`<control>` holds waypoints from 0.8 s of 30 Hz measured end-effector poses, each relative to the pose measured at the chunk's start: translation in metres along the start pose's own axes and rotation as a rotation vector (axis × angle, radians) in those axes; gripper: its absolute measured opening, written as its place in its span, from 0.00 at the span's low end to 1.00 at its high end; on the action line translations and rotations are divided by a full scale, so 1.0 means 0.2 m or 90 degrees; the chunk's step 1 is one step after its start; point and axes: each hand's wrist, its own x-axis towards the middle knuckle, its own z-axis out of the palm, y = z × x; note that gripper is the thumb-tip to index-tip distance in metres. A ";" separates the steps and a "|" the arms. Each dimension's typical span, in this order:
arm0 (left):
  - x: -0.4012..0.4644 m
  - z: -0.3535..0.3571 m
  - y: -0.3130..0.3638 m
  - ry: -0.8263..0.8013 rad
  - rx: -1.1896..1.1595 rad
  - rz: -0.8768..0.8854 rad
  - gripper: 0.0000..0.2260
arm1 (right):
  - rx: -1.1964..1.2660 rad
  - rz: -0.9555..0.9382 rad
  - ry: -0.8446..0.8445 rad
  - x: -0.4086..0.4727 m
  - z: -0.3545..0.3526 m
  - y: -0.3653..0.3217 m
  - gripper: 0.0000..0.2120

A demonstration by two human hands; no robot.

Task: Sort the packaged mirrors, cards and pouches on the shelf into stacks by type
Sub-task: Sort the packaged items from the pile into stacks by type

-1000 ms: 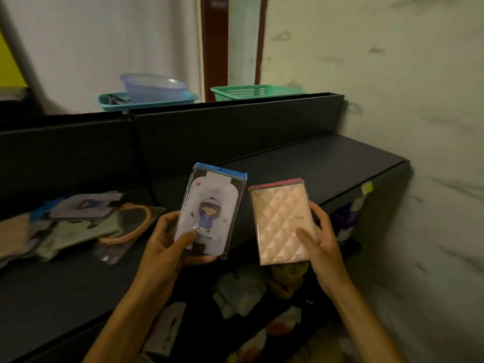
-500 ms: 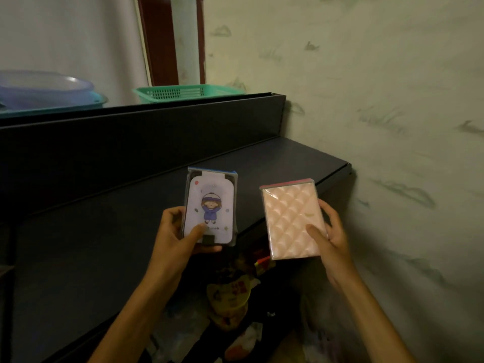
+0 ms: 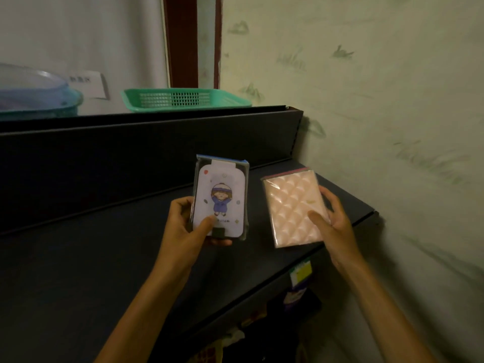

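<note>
My left hand [image 3: 188,229] grips a packaged white card with a cartoon girl in blue [image 3: 221,197], thumb across its lower front, held upright over the dark shelf [image 3: 91,258]. My right hand [image 3: 331,224] holds a pink quilted pouch in clear wrap [image 3: 293,205] by its right side, thumb on its face. The pouch hangs low over the shelf's right end, near the front edge. Both items face me, a hand's width apart.
A green mesh basket [image 3: 183,99] and a teal tray with a clear bowl [image 3: 39,98] stand on the ledge above the shelf's back panel. The wall [image 3: 392,127] closes the right side. Packaged goods and a yellow tag [image 3: 301,273] show below the shelf.
The view has swung right and the pile of items at the left has left the frame. Both hands have carried their items forward over the shelf's right end.
</note>
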 end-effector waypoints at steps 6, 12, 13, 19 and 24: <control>0.13 0.12 -0.03 0.043 0.029 0.016 0.16 | 0.022 0.016 -0.031 0.28 -0.08 0.09 0.25; 0.23 0.31 -0.11 0.112 0.040 0.018 0.18 | 0.056 0.040 -0.109 0.60 -0.21 0.24 0.25; 0.24 0.34 -0.13 0.125 0.039 0.017 0.19 | 0.053 0.046 -0.119 0.65 -0.24 0.26 0.24; 0.31 0.58 -0.22 0.206 0.042 -0.019 0.19 | 0.007 0.090 -0.178 0.94 -0.37 0.38 0.22; 0.34 0.69 -0.29 0.262 0.052 -0.047 0.19 | -0.175 0.033 -0.218 1.05 -0.42 0.45 0.20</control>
